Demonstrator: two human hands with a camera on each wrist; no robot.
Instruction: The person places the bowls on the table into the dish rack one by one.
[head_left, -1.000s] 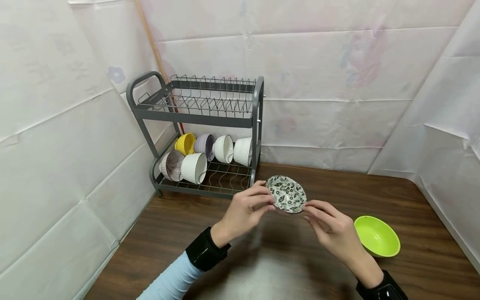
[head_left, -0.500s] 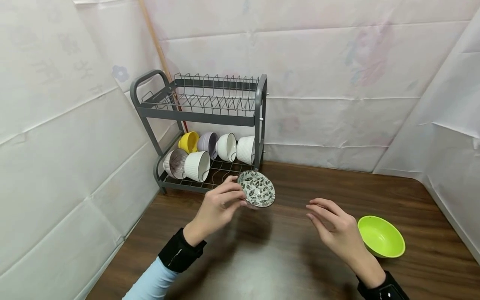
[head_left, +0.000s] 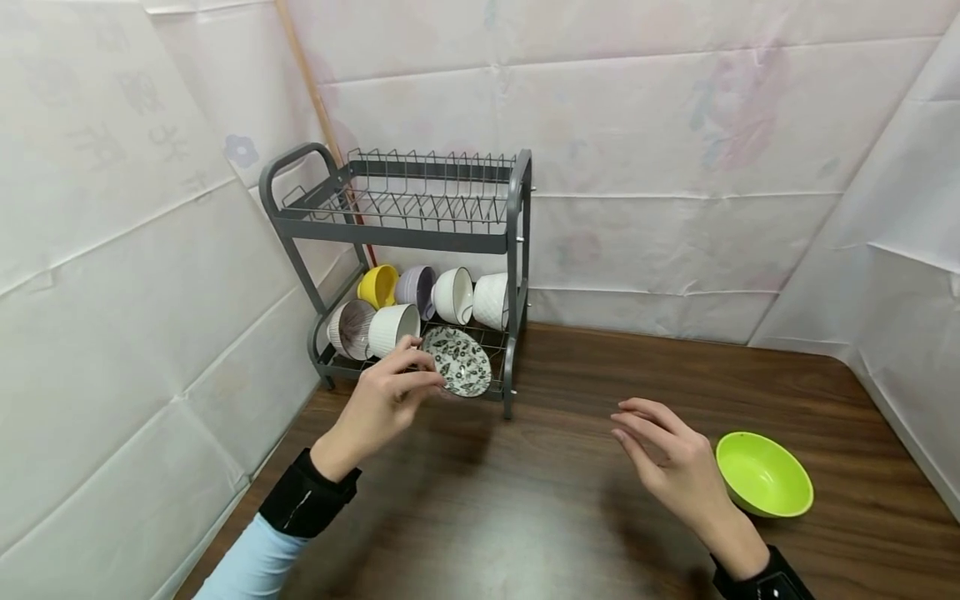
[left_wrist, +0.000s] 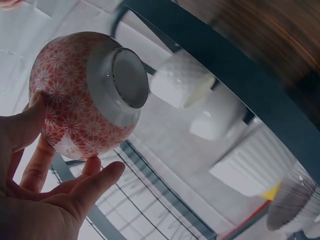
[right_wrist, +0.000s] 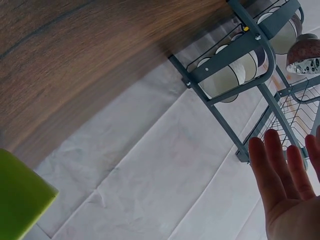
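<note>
My left hand (head_left: 386,397) pinches the rim of a small bowl (head_left: 459,362) with a black-and-white floral inside. In the left wrist view the same bowl (left_wrist: 82,95) shows a red flower-patterned outside and a white foot. It is tilted, its inside facing me, and overlaps the lower tier of the dish rack (head_left: 393,240) in the head view. To the left of it on that tier lies a white ribbed bowl (head_left: 392,327). Over the table my right hand (head_left: 670,461) hangs with relaxed fingers, holding nothing, just left of a lime green bowl (head_left: 763,475).
Several bowls rest on their sides on the rack's lower tier, among them a yellow bowl (head_left: 377,286), a lilac bowl (head_left: 415,287) and a brown-streaked bowl (head_left: 351,328). Wire slots line the upper tier. White sheeting (head_left: 645,167) encloses the wooden table (head_left: 570,467).
My right hand has let go of the floral bowl and stays near the green bowl. The left hand has carried the floral bowl leftward to the front of the rack's lower tier.
</note>
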